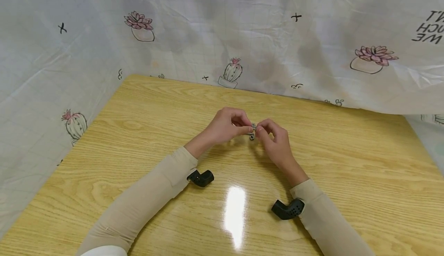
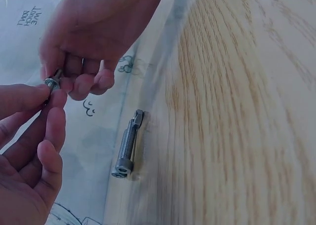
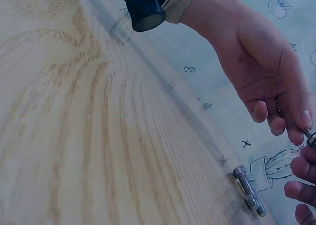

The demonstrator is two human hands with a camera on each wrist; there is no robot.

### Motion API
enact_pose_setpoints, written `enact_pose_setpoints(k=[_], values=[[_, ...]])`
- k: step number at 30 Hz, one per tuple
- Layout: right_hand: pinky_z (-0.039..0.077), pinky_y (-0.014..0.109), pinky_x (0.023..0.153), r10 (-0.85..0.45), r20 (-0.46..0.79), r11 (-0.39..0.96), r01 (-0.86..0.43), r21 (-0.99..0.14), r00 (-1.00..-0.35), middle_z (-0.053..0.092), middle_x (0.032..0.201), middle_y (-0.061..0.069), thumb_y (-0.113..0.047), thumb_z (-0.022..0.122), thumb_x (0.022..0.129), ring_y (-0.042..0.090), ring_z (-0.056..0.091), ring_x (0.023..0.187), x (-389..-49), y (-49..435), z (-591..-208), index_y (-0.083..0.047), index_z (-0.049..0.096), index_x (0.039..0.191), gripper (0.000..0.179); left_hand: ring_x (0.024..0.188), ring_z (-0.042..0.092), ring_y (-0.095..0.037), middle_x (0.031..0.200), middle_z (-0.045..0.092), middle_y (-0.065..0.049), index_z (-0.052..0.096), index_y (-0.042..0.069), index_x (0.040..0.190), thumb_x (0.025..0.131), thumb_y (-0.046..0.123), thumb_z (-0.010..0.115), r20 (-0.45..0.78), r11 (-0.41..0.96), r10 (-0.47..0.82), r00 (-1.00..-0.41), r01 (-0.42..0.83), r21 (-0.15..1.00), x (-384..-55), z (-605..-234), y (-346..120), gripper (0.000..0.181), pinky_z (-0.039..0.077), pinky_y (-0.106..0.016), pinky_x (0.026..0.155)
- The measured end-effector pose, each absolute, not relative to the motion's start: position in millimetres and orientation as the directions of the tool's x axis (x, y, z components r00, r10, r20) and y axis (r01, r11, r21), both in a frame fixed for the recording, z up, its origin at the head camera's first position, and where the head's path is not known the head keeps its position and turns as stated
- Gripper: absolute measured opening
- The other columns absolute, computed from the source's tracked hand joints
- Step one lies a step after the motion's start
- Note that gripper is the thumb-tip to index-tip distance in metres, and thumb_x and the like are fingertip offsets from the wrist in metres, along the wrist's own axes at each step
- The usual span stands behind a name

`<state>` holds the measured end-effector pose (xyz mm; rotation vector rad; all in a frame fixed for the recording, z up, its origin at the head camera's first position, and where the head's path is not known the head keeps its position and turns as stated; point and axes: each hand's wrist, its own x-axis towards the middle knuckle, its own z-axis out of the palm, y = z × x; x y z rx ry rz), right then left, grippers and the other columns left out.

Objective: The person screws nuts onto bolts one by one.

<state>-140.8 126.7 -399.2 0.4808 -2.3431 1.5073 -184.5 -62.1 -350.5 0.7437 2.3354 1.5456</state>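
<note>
Both hands meet over the table around a small metal bolt with a ring or nut on its shaft. My left hand pinches it between thumb and fingertips. From the other side, the fingertips of my right hand pinch its end. Fingers hide most of the bolt in the head view. Below the hands, silver socket-head bolts lie side by side on the wood, with a hex nut at one end of the group. In the right wrist view these bolts lie under the left hand.
The wooden table has a light grain and a bright glare patch near its front. A pale curtain printed with cacti hangs along the back and sides. A black camera mount sits on each wrist.
</note>
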Motion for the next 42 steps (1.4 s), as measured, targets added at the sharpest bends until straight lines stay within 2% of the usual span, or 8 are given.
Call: enact_pose_setpoints(k=[4, 10, 16, 20, 26, 33, 39, 42], values=[[0.043, 0.023, 0.065, -0.121, 0.421, 0.394, -0.432, -0.811, -0.899, 0.059, 0.074, 0.018, -0.01, 0.046, 0.101, 0.023, 0.052, 0.066, -140.9, 126.4, -398.3, 0.004, 0.06, 0.082, 0.028, 0.076, 0.065, -0.014, 0.087, 0.072, 0.0, 0.072, 0.013, 0.084, 0.085, 0.015, 0.075, 0.071, 0.315, 0.554, -0.829, 0.288, 0.904, -183.8, -349.9, -61.5, 0.004, 0.054, -0.025, 0.069], [0.038, 0.022, 0.059, -0.113, 0.388, 0.436, -0.397, -0.808, -0.915, 0.051, 0.062, 0.015, -0.005, 0.043, 0.102, 0.013, 0.044, 0.057, -140.9, 124.6, -397.6, 0.005, 0.058, 0.072, 0.035, 0.077, 0.066, -0.013, 0.089, 0.072, 0.0, 0.072, 0.011, 0.086, 0.085, 0.014, 0.075, 0.074, 0.314, 0.578, -0.813, 0.306, 0.899, -183.1, -350.9, -61.2, 0.004, 0.055, -0.025, 0.074], [0.045, 0.023, 0.064, -0.102, 0.363, 0.405, -0.372, -0.835, -0.926, 0.059, 0.077, 0.023, -0.006, 0.041, 0.102, 0.031, 0.052, 0.066, -139.6, 125.3, -398.9, 0.005, 0.06, 0.093, 0.024, 0.075, 0.065, -0.013, 0.087, 0.071, 0.0, 0.072, 0.012, 0.086, 0.086, 0.016, 0.074, 0.069, 0.322, 0.543, -0.837, 0.283, 0.904, -182.9, -352.6, -62.4, 0.004, 0.052, -0.025, 0.065], [0.044, 0.022, 0.072, -0.112, 0.407, 0.406, -0.416, -0.814, -0.906, 0.062, 0.089, 0.013, -0.007, 0.05, 0.098, 0.021, 0.054, 0.076, -139.0, 126.0, -401.2, -0.002, 0.06, 0.101, 0.012, 0.074, 0.065, -0.013, 0.086, 0.071, -0.001, 0.072, 0.013, 0.085, 0.086, 0.016, 0.075, 0.072, 0.315, 0.514, -0.855, 0.266, 0.911, -183.2, -353.5, -62.9, 0.004, 0.052, -0.025, 0.064], [0.042, 0.024, 0.069, -0.108, 0.408, 0.385, -0.416, -0.824, -0.907, 0.062, 0.082, 0.01, -0.01, 0.051, 0.097, 0.012, 0.051, 0.071, -138.4, 126.1, -402.4, -0.006, 0.062, 0.096, 0.012, 0.074, 0.065, -0.013, 0.086, 0.071, -0.001, 0.071, 0.013, 0.084, 0.085, 0.015, 0.075, 0.072, 0.315, 0.521, -0.85, 0.27, 0.91, -182.9, -353.1, -62.7, 0.004, 0.052, -0.025, 0.065], [0.045, 0.027, 0.065, -0.108, 0.374, 0.389, -0.386, -0.837, -0.921, 0.059, 0.076, 0.018, -0.013, 0.046, 0.101, 0.03, 0.053, 0.068, -137.2, 124.6, -399.7, 0.001, 0.061, 0.084, 0.026, 0.074, 0.064, -0.014, 0.086, 0.071, 0.0, 0.072, 0.013, 0.084, 0.085, 0.014, 0.075, 0.068, 0.312, 0.548, -0.834, 0.279, 0.908, -182.3, -351.7, -62.4, 0.004, 0.053, -0.025, 0.067], [0.039, 0.024, 0.059, -0.108, 0.334, 0.43, -0.347, -0.833, -0.936, 0.055, 0.067, 0.02, -0.009, 0.043, 0.103, 0.014, 0.046, 0.059, -136.5, 122.5, -395.9, 0.006, 0.059, 0.075, 0.036, 0.077, 0.066, -0.013, 0.088, 0.071, 0.001, 0.072, 0.011, 0.085, 0.085, 0.014, 0.075, 0.078, 0.32, 0.582, -0.809, 0.316, 0.893, -181.9, -352.2, -62.7, 0.004, 0.055, -0.025, 0.074], [0.04, 0.023, 0.058, -0.113, 0.325, 0.428, -0.341, -0.837, -0.939, 0.056, 0.067, 0.023, -0.006, 0.04, 0.103, 0.019, 0.047, 0.059, -134.2, 120.2, -390.5, 0.008, 0.06, 0.076, 0.036, 0.078, 0.066, -0.013, 0.088, 0.072, 0.0, 0.072, 0.011, 0.085, 0.085, 0.014, 0.075, 0.073, 0.32, 0.58, -0.811, 0.31, 0.895, -181.9, -352.9, -63.0, 0.004, 0.055, -0.025, 0.073]])
